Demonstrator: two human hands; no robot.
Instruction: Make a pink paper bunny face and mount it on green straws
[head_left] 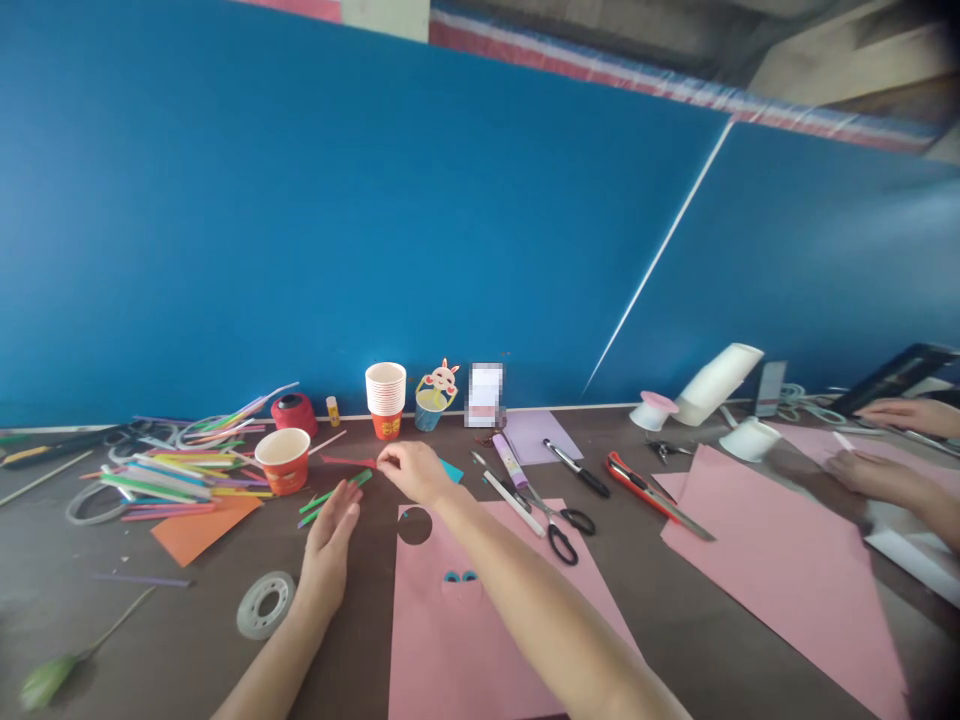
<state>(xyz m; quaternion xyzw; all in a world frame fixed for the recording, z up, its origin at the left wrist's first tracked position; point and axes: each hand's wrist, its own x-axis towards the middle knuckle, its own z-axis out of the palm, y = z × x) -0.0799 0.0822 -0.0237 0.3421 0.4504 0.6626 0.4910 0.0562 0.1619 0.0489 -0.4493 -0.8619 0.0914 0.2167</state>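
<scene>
My right hand [411, 470] reaches over the pink sheet [510, 640], its fingertips pinched at the end of a thin red strip [349, 461]. To its left, my left hand [330, 540] has its fingers stretched out and holds nothing that I can see. Green straws [334, 495] lie right by its fingertips. The pink sheet has a round hole [415, 526] at its upper left, and a pair of blue-and-black cut-out eyes [460, 577] rests on it. A roll of clear tape [266, 605] lies beside my left wrist.
Behind my hands stand a red paper cup [283, 462], a cup stack [386, 400] and a decorated cup [431, 408]. Scissors [559, 520], a glue stick [510, 460] and a red cutter [652, 495] lie rightward. Straws [165, 477] are heaped left. Another person's hands [885, 475] work far right.
</scene>
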